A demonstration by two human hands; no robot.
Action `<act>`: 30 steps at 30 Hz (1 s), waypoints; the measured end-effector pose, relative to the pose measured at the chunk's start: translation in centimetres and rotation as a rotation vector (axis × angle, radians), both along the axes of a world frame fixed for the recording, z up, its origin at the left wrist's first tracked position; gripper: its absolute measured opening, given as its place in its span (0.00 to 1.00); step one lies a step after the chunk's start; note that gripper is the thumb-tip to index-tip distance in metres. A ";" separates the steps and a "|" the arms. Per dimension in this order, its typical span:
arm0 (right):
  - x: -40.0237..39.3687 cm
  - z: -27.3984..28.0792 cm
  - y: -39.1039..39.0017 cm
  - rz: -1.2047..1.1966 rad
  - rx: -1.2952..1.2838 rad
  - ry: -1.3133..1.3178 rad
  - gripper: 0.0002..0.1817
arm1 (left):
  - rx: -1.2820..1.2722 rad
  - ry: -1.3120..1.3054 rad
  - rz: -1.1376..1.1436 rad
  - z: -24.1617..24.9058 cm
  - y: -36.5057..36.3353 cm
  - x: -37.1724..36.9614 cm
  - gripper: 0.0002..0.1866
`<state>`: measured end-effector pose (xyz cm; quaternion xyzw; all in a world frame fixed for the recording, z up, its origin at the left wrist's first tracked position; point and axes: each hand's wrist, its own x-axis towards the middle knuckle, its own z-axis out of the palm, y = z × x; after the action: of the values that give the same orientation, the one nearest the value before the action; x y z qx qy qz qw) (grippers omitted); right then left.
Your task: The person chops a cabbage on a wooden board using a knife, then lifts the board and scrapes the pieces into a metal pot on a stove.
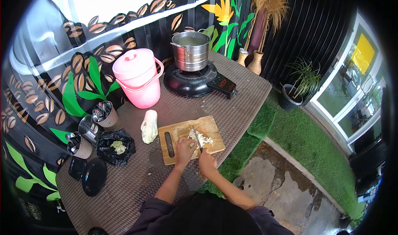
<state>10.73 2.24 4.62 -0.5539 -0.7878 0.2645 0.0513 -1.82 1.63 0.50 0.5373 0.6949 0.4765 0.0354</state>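
A wooden cutting board (213, 131) lies on the brown woven-textured table (137, 185). On its right half is a pile of chopped white pieces (205, 140). My right hand (207, 162) is closed round the handle of a knife (198, 142), whose blade points away from me beside the pieces. Just left of the blade, my left hand (185, 149) is curled over a small pale piece of vegetable, partly hidden by the fingers. A whole pale cabbage (149, 127) lies left of the board.
A pink lidded bucket (143, 86) and a black stove (188, 85) with a steel pot (191, 55) stand at the back. To the left are cutlery holders (108, 118), a black bag with leaf scraps (127, 147) and a black plate (94, 177).
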 end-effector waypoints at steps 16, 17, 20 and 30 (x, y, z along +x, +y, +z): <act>0.9 0.7 2.1 0.014 0.024 0.044 0.18 | 0.017 0.034 -0.001 0.0 -0.3 -0.1 0.05; 1.3 1.3 2.5 0.058 0.024 0.019 0.19 | 0.036 0.060 0.013 0.1 -0.1 0.0 0.05; 2.1 2.8 2.9 0.135 0.018 -0.043 0.20 | 0.048 -0.041 0.010 -0.6 0.2 -0.1 0.05; 0.6 0.1 1.3 0.012 0.045 -0.017 0.17 | 0.180 -0.145 0.049 -0.4 0.1 0.1 0.09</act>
<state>11.32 3.55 4.68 -0.5502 -0.7972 0.2423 0.0557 -1.74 1.74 0.14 0.4854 0.6577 0.5755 0.0254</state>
